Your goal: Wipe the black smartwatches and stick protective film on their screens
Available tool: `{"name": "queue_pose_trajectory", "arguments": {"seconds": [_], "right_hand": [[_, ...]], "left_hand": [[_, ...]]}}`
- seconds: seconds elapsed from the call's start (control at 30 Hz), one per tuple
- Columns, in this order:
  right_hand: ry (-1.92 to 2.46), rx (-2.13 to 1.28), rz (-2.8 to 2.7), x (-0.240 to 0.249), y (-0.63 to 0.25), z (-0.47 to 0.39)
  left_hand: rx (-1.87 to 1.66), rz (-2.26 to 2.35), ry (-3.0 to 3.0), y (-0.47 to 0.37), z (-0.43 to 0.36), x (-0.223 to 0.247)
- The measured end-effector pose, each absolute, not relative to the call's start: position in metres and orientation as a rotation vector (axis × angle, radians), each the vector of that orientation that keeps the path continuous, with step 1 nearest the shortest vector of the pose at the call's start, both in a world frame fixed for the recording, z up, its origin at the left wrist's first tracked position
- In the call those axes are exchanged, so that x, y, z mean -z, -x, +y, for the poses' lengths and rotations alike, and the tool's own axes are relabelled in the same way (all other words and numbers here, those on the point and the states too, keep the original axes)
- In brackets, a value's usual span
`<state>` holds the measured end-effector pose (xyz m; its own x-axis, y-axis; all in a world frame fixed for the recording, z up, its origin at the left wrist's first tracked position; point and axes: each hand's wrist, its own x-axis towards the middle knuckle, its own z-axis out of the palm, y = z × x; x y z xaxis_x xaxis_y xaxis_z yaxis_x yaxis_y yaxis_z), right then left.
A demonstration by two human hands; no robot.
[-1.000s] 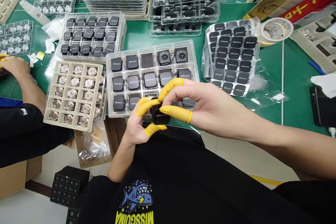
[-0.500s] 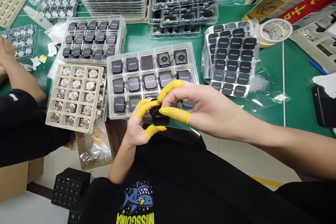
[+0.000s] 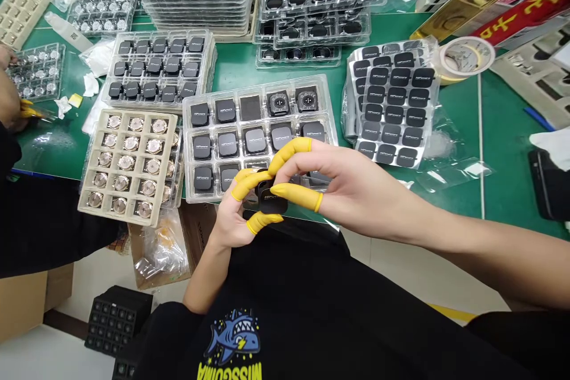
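A black square watch case (image 3: 272,204) with HiFuture lettering is held just in front of the tray's near edge. My left hand (image 3: 238,214), in yellow finger cots, grips it between thumb and fingers. The fingertips of my right hand (image 3: 329,181), also in yellow cots, pinch at its upper edge, hiding part of it. Behind my hands lies a clear plastic tray (image 3: 262,84) of watch cases. Most show black HiFuture faces; two at the back right show their sensor side (image 3: 307,101). One back-row compartment holds only a dark pad (image 3: 250,108).
Sheets of black square stickers (image 3: 396,95) lie right of the tray, beside a tape roll (image 3: 467,58). At left are a beige tray of round watches (image 3: 126,161) and stacked clear trays (image 3: 155,65). More stacks (image 3: 196,6) stand behind. A co-worker's hand (image 3: 11,101) is at far left.
My hands keep nearly the same pose around the watch case. At far left, the co-worker's arm has pulled back, and a hand with yellow finger cots now shows there.
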<state>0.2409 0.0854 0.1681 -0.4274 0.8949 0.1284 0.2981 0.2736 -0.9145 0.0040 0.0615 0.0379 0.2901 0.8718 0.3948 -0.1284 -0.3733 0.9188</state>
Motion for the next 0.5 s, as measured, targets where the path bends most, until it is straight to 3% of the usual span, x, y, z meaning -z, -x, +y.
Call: {"name": "queue_pose_trajectory", "arguments": {"seconds": [0.37, 0.5], "right_hand": [[1.152, -0.673, -2.165, -0.163, -0.241, 0.071], [1.185, -0.735, -2.255, -0.162, -0.244, 0.072]], "left_hand": [[-1.311, 0.719, -1.593, -0.007, 0.065, -0.044], [-1.352, 0.674, -1.603, -0.009, 0.065, -0.045]]}}
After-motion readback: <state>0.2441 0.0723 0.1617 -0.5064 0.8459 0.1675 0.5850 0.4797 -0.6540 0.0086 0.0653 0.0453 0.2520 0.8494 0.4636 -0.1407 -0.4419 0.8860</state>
